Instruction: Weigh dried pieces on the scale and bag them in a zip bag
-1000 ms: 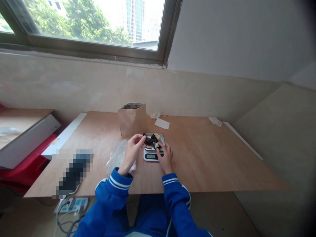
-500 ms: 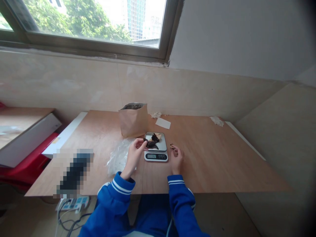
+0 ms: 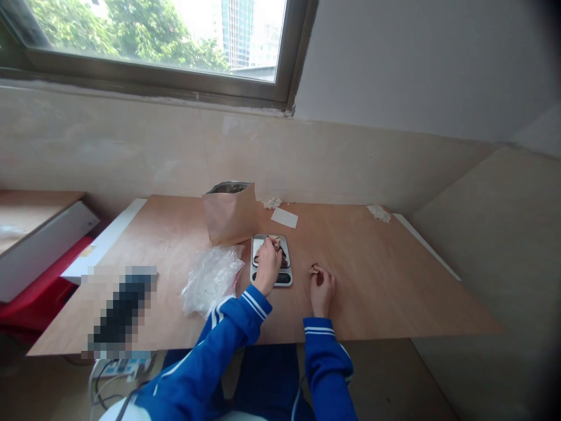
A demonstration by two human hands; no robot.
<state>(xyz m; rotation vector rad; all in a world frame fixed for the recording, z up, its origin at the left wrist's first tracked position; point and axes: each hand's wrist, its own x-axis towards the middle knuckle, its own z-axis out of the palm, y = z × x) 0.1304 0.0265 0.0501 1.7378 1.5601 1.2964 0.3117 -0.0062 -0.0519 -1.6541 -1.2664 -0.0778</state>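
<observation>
My left hand [image 3: 268, 266] reaches over the kitchen scale [image 3: 284, 279], its fingers bent and closed down among dark brown and tan dried flakes on the weighing plate. What lies between those fingertips is hidden. Several dark flakes [image 3: 284, 257] show beside the fingers, and the back of the hand covers part of the display. To the right of the scale, my right hand [image 3: 323, 287] rests low over the table, closed in a pinch on a small tan-brown flake [image 3: 314, 269].
A brown paper pouch [image 3: 230, 215] stands with its top open behind the scale. A crumpled clear plastic bag [image 3: 210, 280] lies at left. A white card [image 3: 284, 218] and crumpled tissue [image 3: 272, 203] lie behind. Near the left edge is a blurred-out dark object [image 3: 123, 310].
My left hand has moved right and onto the plate, where before it held a dark flake at the plate's left side. My right hand has shifted slightly right, keeping its small flake.
</observation>
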